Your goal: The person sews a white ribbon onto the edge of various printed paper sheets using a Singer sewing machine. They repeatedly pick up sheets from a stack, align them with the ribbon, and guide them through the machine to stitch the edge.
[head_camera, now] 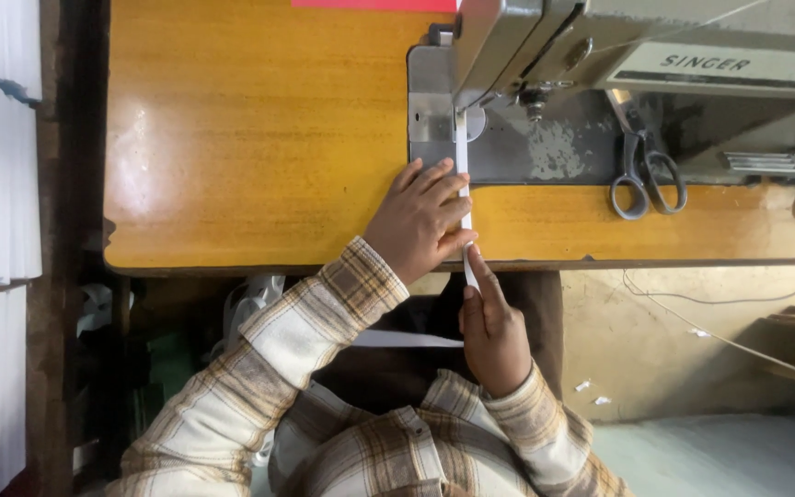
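Head view: left hand (419, 221) presses white strip (463, 184) flat on table (250, 138); right hand (489, 322) pinches its tail taut, steadying feed toward sewing machine (545, 46).

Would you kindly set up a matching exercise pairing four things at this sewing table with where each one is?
Things:
1. scissors
2. white strip
3. left hand
4. right hand

Places:
A. just below the table's front edge, pinching the strip's lower part
B. flat on the wooden table, fingers on the strip
C. lying on the machine bed, to the right of the needle
D. running from under the sewing machine head toward the person

Pairs: 1-C, 2-D, 3-B, 4-A
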